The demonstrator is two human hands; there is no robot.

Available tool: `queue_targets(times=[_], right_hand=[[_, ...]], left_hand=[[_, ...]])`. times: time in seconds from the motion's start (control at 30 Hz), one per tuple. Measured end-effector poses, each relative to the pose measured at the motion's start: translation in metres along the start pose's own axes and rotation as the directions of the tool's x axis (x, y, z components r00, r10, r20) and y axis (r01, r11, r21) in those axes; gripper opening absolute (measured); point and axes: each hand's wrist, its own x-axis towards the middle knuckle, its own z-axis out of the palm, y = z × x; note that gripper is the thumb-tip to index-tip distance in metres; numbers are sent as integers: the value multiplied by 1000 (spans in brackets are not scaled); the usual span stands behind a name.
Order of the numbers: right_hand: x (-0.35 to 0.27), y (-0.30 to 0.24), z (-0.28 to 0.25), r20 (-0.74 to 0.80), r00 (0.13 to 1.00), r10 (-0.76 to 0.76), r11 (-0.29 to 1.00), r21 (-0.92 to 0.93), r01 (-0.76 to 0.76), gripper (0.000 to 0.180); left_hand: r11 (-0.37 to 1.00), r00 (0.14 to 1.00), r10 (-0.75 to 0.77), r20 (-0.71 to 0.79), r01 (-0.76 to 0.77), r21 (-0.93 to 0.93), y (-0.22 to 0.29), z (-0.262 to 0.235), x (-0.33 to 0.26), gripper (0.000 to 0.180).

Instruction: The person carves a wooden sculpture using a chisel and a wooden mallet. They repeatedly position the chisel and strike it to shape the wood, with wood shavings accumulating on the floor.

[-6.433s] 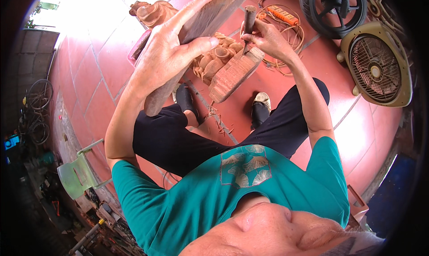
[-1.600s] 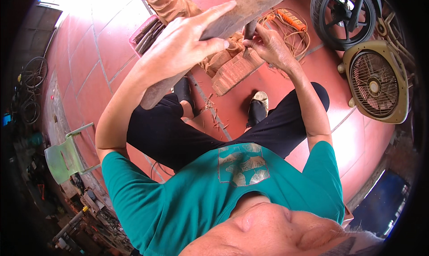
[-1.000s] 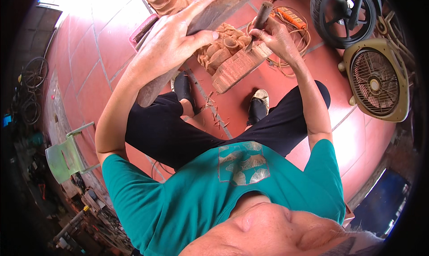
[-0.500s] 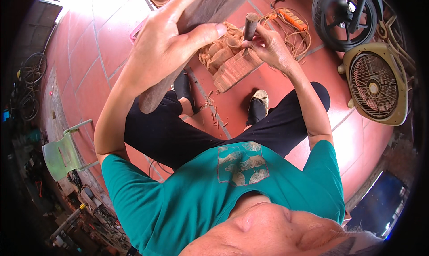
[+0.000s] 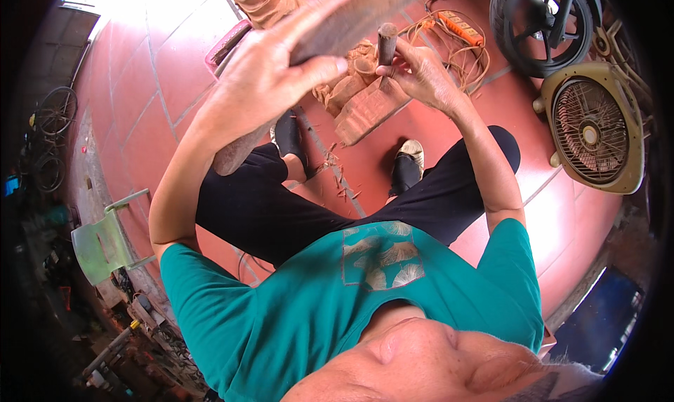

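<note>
My left hand (image 5: 256,82) grips a wooden mallet (image 5: 358,23), with the thumb along its near side and the index finger stretched over it. The mallet's rounded handle end (image 5: 233,156) sticks out below my wrist. My right hand (image 5: 426,77) pinches a chisel (image 5: 386,47) near its top, holding it nearly upright. The chisel's lower end meets a reddish carved wood block (image 5: 372,110), though the cutting edge is too small to make out. Rounded carved shapes (image 5: 344,86) cover the block's far side, partly hidden behind the mallet and my left hand.
Wood chips (image 5: 330,165) lie on the red tiles between my feet. An orange power strip (image 5: 460,27) with tangled cords, a wheel (image 5: 544,26) and a box fan (image 5: 590,128) stand right. Another carved piece (image 5: 263,0), a pink container (image 5: 228,44) and a green chair (image 5: 102,244) are left.
My left hand and the mallet have shifted slightly down and to the right, uncovering more of the pink container and the far carved piece. The right hand keeps the chisel in nearly the same place.
</note>
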Motion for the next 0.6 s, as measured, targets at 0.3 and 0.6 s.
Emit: queue_targets(times=[0.3, 0.6], right_hand=[[-1, -5, -5, 76, 989, 129, 991, 31, -132, 26], [-3, 20, -5, -76, 986, 146, 981, 139, -134, 26]], left_hand=[[975, 961, -219, 170, 211, 64, -2, 8, -5, 62], [943, 960, -277, 52, 281, -175, -5, -6, -11, 64]])
